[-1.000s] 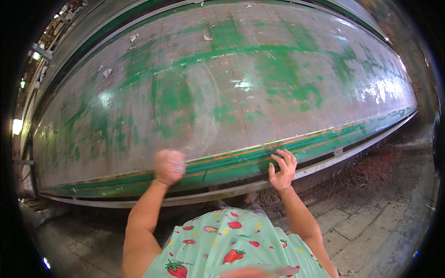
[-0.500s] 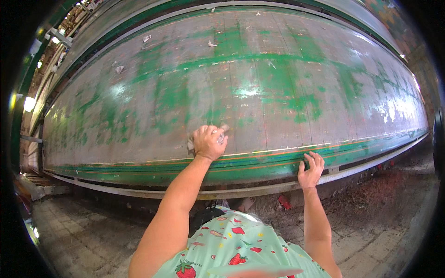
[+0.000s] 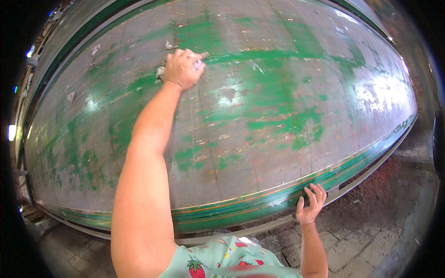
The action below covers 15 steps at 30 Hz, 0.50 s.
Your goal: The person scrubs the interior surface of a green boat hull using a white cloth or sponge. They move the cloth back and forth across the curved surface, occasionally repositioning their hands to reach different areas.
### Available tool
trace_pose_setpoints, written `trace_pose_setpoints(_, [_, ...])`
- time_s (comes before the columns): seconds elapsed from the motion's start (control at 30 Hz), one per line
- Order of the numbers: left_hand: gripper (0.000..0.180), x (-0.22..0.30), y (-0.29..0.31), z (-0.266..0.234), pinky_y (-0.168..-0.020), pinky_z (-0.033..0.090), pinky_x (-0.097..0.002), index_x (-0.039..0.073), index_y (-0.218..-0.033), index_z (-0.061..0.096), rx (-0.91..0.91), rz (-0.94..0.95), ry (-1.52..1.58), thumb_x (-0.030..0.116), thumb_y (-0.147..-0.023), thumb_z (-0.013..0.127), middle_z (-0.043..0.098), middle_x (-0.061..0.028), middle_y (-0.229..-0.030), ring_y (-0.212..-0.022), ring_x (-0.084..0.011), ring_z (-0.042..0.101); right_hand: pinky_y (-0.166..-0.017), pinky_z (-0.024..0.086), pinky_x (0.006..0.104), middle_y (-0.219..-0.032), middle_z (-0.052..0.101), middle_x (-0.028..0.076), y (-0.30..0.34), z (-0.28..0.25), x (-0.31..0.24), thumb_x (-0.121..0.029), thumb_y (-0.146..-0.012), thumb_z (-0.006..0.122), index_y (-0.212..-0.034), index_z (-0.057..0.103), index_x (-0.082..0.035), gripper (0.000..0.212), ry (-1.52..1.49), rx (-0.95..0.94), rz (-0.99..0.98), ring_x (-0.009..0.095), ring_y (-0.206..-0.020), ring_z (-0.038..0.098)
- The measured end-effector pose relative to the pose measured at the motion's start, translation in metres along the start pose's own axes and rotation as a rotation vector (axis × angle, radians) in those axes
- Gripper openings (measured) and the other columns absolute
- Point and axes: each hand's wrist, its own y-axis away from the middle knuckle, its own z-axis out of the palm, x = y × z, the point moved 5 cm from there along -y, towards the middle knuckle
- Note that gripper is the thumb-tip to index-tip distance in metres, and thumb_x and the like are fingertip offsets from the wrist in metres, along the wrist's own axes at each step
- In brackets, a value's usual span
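My left hand (image 3: 183, 69) is stretched far over a long table (image 3: 218, 171) with a worn grey and green top. Its fingers are curled round a crumpled pale rag (image 3: 161, 70), pressed to the surface; I cannot tell whether it is cloth or paper, as the palm covers most of it. A faint wet-looking streak runs from the hand toward the near edge. My right hand (image 3: 311, 204) is at the near green edge, fingers apart and slightly bent, with nothing seen in them.
Small pale scraps lie on the top, among them one scrap (image 3: 170, 45) just beyond my left hand and another scrap (image 3: 71, 97) at the left. A metal rail (image 3: 259, 228) runs below the near edge. Brick paving (image 3: 343, 245) shows beneath, and another long table stands beyond.
My left hand has slid away from the near edge, forward and a little left, with the rag under it. My right hand stays at the table edge while the view has shifted.
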Motion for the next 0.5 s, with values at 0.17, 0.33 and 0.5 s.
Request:
trace_pose_setpoints(0.17, [0.045,0.005,-0.016,-0.001,-0.112,0.05,-0.0583,0.027,-0.143,0.083,0.024,-0.514,-0.232,0.055,-0.11,0.07,0.078,-0.0073,-0.145,-0.139,-0.0345,0.067,-0.124,0.047,0.0647,-0.143,0.074,0.019,0.003,0.0,0.003,-0.019,-0.091,0.076,-0.127,0.081,-0.005,0.038,-0.011,0.028,0.029,0.051,-0.144,0.061])
trace_pose_setpoints(0.33, [0.053,0.079,0.053,-0.035,-0.108,0.051,-0.0619,0.026,-0.149,0.081,-0.106,-0.478,-0.152,0.056,-0.106,0.073,0.077,-0.0119,-0.142,-0.136,-0.0395,0.067,-0.122,0.049,0.065,-0.141,0.074,0.019,0.004,-0.004,0.0,-0.017,-0.089,0.078,-0.124,0.082,-0.005,0.037,-0.075,0.129,-0.007,0.05,-0.141,0.063])
trace_pose_setpoints(0.5, [0.044,0.174,0.167,-0.075,-0.1,0.047,-0.0577,0.023,-0.136,0.085,-0.006,-0.335,-0.004,0.049,-0.101,0.082,0.076,-0.0084,-0.127,-0.123,-0.0362,0.066,-0.121,0.05,0.0638,-0.139,0.075,0.016,0.009,-0.006,0.003,-0.018,-0.087,0.081,-0.123,0.081,-0.008,0.037,-0.128,0.188,-0.076,0.048,-0.14,0.064])
